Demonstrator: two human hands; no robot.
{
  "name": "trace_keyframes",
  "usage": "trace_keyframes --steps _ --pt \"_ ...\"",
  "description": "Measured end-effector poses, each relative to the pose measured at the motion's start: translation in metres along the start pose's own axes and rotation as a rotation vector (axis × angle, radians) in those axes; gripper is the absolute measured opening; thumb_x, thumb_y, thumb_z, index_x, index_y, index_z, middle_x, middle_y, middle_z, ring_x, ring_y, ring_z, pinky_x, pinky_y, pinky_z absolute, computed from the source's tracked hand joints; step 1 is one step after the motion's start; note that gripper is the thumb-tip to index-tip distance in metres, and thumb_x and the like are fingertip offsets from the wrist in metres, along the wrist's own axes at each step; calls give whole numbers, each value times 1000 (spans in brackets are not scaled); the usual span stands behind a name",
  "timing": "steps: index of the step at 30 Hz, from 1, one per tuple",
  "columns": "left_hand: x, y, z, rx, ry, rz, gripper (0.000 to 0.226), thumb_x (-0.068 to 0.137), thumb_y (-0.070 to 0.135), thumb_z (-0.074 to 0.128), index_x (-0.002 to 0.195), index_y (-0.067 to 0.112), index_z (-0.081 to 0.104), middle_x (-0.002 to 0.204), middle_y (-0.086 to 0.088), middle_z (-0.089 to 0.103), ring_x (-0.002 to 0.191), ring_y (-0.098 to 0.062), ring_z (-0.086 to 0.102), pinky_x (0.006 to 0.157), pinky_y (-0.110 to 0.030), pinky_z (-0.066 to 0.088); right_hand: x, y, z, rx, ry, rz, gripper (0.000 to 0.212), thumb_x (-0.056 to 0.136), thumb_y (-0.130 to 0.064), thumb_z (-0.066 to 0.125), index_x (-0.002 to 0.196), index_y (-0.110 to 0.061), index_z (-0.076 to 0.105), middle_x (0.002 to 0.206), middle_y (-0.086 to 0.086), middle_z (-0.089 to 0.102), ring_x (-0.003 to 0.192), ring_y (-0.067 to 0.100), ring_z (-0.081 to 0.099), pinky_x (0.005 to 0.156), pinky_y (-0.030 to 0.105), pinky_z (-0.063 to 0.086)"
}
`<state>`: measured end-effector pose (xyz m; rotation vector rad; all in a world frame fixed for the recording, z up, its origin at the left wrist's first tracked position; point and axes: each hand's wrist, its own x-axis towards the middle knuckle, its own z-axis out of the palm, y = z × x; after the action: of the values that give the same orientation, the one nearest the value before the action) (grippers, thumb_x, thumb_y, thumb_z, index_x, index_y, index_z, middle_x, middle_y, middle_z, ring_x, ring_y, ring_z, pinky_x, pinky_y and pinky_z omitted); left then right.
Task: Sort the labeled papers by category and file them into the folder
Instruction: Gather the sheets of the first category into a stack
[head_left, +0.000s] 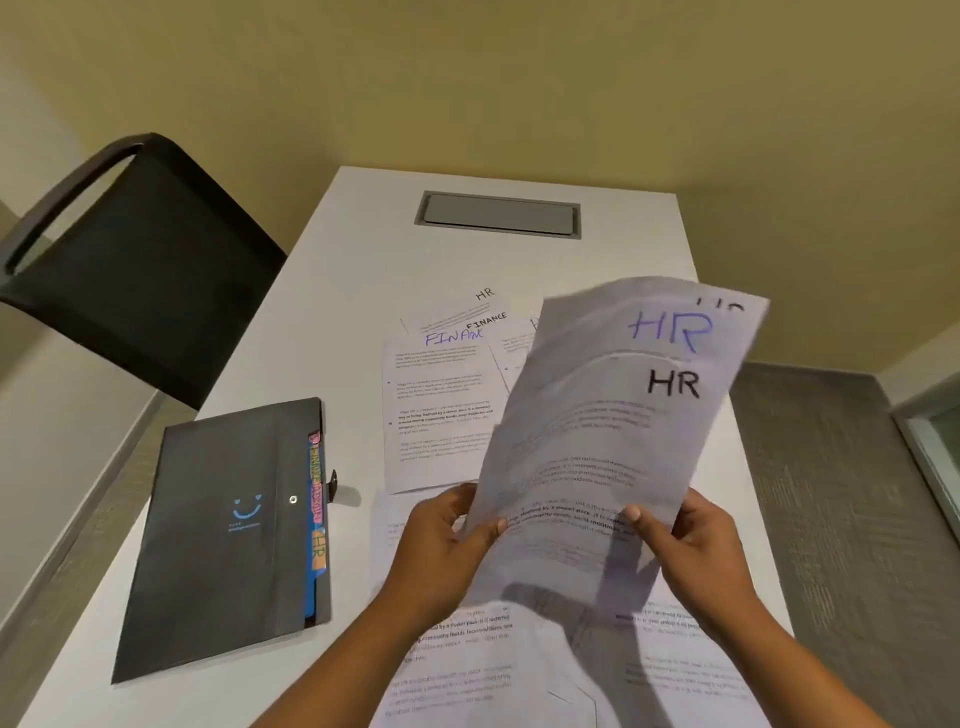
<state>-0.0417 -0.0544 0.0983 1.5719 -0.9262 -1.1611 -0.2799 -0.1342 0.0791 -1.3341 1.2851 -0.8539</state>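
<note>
I have a small stack of HR sheets (623, 415) lifted off the table (363, 234), at least 3 of them, fanned so that each HR label shows at the top. They are thin and light and they bow over under their own weight, so I judge they will slide against each other and flop if I hold them by 1 corner only. The bottom edge is the best place to take them, 1 hand at each side, which keeps them squared.

My left hand (447, 535) is closed on the lower left edge, thumb on the front and fingers behind. My right hand (696, 545) pinches the lower right edge the same way, its thumb flat on the print.

More papers lie on the table: some marked FINANCE (441, 395) and another HR sheet beyond my hands, others under my wrists. The black folder (223, 530) lies shut to my left, its colored tabs (316, 499) poking out along the right edge, 1 reading HR. I think the flap must be opened before these sheets go in, and bent corners would be the risk.
</note>
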Motion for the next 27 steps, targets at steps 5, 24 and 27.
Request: trace_keyframes --steps 5,24,27 --pt "6 -2 7 -18 121 0 32 87 19 72 97 43 53 96 26 60 88 4 61 64 -3 48 8 0 6 -30 29 -50 30 90 -2 67 95 -32 72 92 -17 78 89 6 74 75 21 59" --pt "101 -13 6 -120 127 -140 18 88 21 71 105 16 70 93 -1 77 81 -15 75 67 -30 61 54 24 6 40 -40 103 28 83 -44 73 105 -26 76 104 -5 78 98 14 74 80 27 61" --pt "132 -10 -1 -82 100 -107 23 89 22 70 111 13 70 98 -1 77 85 -16 75 71 -31 62 69 32 5 53 -10 160 15 92 -22 66 102 -18 76 97 -2 80 93 20 75 77 31 62"
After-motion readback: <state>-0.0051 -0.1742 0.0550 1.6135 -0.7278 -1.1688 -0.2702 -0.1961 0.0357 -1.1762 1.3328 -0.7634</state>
